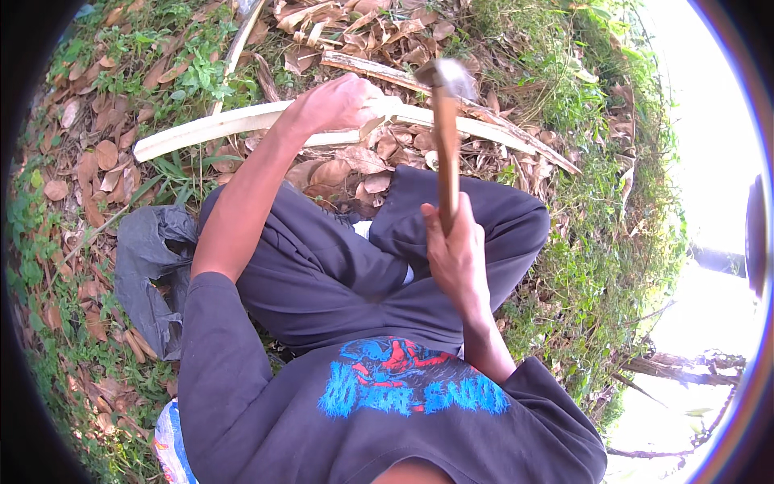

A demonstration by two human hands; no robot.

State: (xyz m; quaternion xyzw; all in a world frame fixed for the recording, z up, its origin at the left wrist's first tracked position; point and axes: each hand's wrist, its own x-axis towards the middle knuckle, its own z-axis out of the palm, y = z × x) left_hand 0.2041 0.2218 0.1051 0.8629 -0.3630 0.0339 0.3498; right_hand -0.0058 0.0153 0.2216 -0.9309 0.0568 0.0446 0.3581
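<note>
My right hand (458, 254) is wrapped round the wooden handle of a hammer (447, 153). The hammer stands head up, its metal head in front of the pale wood beyond my knees. My left hand (347, 101) is closed over a long pale wooden strip (210, 127), near its middle. What the fingertips pinch there, if anything, is hidden. Under that hand, a shorter pale piece of wood (343, 137) shows its cut end. Farther right, another stretch of pale strip (492, 135) passes behind the hammer handle.
A rough-edged slat (379, 71) lies behind the strips. Another thin strip (239, 48) points away at the far left. A dark plastic bag (145, 270) lies beside my left thigh. Dry leaves (330, 173) and grass (580, 266) cover the ground; my crossed legs (322, 250) are close in front.
</note>
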